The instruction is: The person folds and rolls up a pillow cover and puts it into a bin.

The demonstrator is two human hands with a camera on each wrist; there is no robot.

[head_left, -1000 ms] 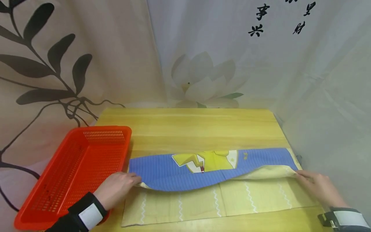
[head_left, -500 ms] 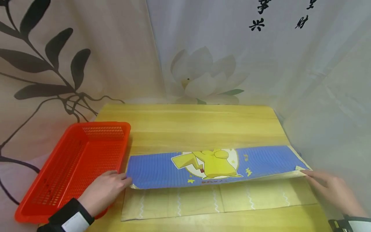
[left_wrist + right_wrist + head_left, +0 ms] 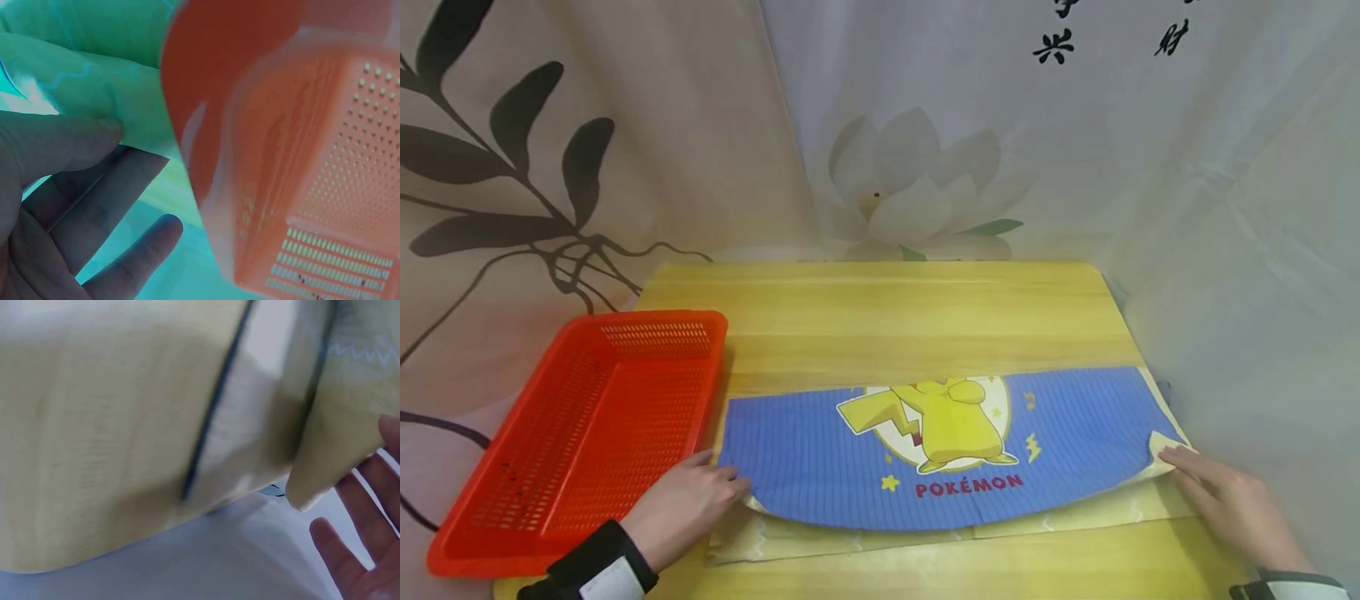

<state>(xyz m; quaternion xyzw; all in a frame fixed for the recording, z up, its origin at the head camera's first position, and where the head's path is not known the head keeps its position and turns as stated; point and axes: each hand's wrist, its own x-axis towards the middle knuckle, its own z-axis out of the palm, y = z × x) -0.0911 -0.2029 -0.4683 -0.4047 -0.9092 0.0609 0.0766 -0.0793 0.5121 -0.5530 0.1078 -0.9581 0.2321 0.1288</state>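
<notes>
A cloth [image 3: 820, 475] printed blue on one face, with a yellow Pikachu and the word POKÉMON, lies folded across the near part of the table. Its pale yellow back shows underneath as a strip along the front. At its left near corner my left hand [image 3: 681, 504] pinches the upper layer. In the left wrist view, the thumb of that hand [image 3: 69, 147] presses on the yellow back of the cloth [image 3: 94, 87]. My right hand [image 3: 1232, 500] pinches the right near corner, where a small yellow flap is turned up. Between the hands, the front edge sags in a curve.
A red perforated plastic basket [image 3: 718, 358] stands on the left, close beside my left hand and wrist. The wooden table [image 3: 880, 312] stretches behind the cloth to a printed curtain [image 3: 925, 167]. On the right, the table edge meets pale fabric.
Both hands have drawn the top layer toward the front. More of the blue print now shows, including the lettering, and the yellow strip has narrowed. Both hands keep their grip.
</notes>
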